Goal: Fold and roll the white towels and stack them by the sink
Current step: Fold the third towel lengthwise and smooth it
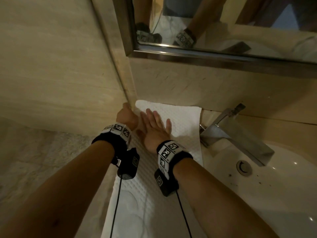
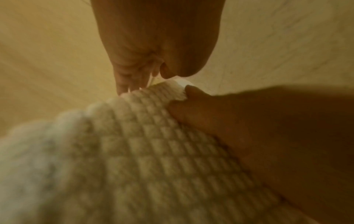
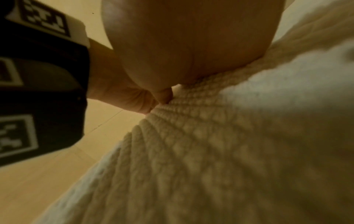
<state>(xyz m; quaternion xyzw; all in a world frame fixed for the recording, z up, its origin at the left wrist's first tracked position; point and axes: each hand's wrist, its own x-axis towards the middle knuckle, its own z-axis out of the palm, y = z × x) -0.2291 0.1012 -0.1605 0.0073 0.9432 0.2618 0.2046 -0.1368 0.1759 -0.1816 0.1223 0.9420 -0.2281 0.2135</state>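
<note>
- Towel (image 1: 180, 117) laid flat along counter, frame centre, between wall on the left and tap (image 1: 228, 133) on the right.
- Left hand (image 1: 126, 117) at towel's left edge by the wall, fingers curled, pinching the edge.
- Right hand (image 1: 155, 127) pressed flat on towel, fingers straight.
- Sink (image 1: 283, 194) lower right.
</note>
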